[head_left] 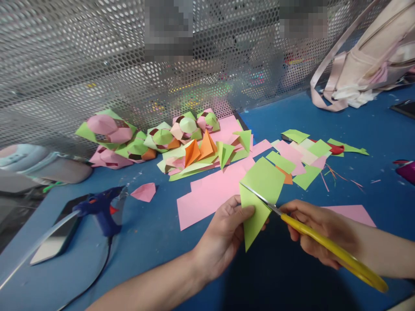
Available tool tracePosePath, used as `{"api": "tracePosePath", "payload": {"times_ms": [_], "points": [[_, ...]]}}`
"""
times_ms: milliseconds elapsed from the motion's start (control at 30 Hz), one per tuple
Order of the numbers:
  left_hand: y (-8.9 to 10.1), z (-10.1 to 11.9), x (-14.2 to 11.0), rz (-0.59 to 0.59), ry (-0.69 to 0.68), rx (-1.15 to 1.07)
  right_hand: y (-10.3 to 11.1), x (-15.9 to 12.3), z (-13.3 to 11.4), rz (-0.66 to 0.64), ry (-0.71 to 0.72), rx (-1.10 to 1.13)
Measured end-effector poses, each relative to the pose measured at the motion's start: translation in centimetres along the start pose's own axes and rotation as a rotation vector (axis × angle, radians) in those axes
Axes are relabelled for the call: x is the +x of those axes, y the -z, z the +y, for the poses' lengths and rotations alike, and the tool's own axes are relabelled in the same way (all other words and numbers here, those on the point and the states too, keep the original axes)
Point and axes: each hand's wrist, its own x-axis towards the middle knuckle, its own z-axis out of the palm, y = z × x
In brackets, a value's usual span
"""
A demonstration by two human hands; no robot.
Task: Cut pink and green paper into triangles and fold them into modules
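Between thumb and fingers, my left hand [228, 229] grips a sheet of light green paper [264, 177] above the table. My right hand [311, 224] holds a pair of scissors with yellow handles [327, 244]. Their metal blades [259, 196] lie across the green paper, pointing up and left; whether they have cut into it I cannot tell. Just behind the sheet are pink paper strips [207, 196]. To the right lies a loose pile of green and pink paper pieces [306, 153].
A blue glue gun [103, 211] with a long clear stick rests near a phone [60, 233] at left. Folded paper shapes [162, 138] line the perforated metal panel [123, 56]. A pale pink bag [372, 56] stands at back right, and a small folded pink piece [145, 192] lies left.
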Motion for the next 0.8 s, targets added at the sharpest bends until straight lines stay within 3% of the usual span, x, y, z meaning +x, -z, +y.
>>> {"api": "tracePosePath", "payload": {"times_ms": [333, 533, 667, 800], "points": [[-0.1, 0.0, 0.0, -0.012, -0.003, -0.003, 0.6, 0.8, 1.2, -0.071, -0.064, 0.146], [-0.3, 0.0, -0.2, -0.003, 0.033, -0.01, 1.4, 2.0, 1.4, -0.146, -0.194, 0.282], [-0.1, 0.0, -0.1, -0.001, 0.037, -0.027, 1.7, 2.4, 1.2, -0.179, -0.406, 0.389], [0.1, 0.0, 0.1, -0.015, 0.017, -0.019, 1.6, 2.3, 1.4, -0.104, -0.441, 0.426]]}}
